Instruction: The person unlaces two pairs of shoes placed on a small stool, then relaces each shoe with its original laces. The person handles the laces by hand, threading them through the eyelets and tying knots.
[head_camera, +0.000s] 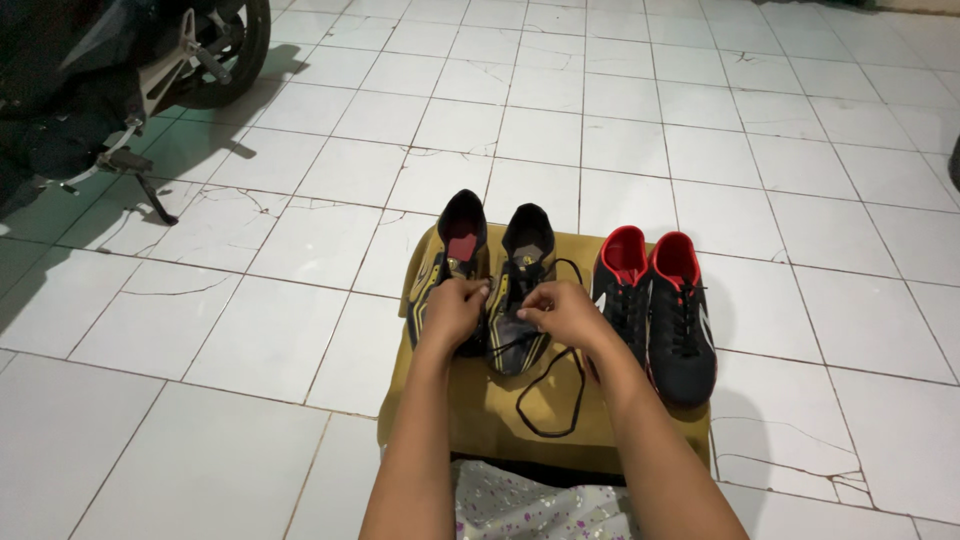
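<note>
Both hands, left (452, 312) and right (566, 314), pinching the soft, limp black lace (548, 400) of the black-and-gold leather shoe (520, 290); probably best gripping near eyelets.

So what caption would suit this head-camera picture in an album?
Both hands, left hand and right hand, work the black lace of a black-and-yellow shoe beside a red-lined pair.

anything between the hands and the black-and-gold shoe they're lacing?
Nothing visible. The left hand and right hand are already on the right-hand black-and-gold shoe, at its lace. Its mate sits just left, the red-lined black pair to the right, both clear of the hands.
</note>
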